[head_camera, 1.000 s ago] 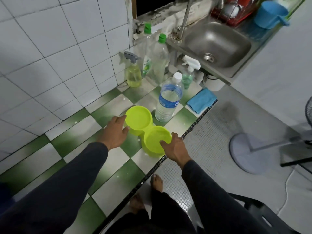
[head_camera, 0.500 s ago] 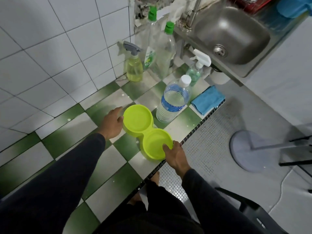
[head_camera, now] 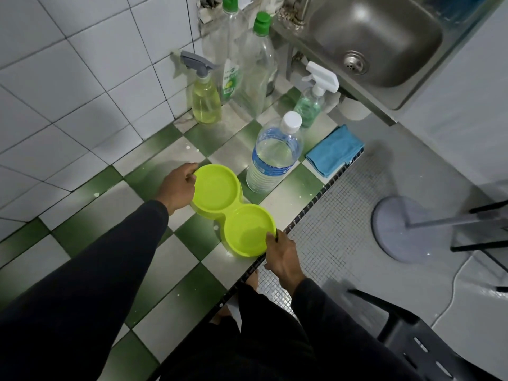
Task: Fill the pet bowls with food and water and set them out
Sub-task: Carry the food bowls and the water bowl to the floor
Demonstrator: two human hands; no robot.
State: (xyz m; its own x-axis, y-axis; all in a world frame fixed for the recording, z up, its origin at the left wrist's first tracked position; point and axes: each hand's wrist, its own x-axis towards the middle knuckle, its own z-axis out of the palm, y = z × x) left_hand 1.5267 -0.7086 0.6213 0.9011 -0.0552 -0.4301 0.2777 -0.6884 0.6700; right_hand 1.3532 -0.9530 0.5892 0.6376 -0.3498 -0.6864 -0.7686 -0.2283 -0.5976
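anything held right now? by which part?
Yes: the double bowl, by its rim, left hand at the far end, right hand at the near end.

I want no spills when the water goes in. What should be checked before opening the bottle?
1. Double bowl flat on the counter: cannot tell.
2. Both wells empty and clean: ok.
3. Left hand and right hand each have a grip on a rim: ok.
4. Water bottle upright, capped, beside the bowl: ok.
5. Near well clear of the counter edge: not ok, it sits right at it.
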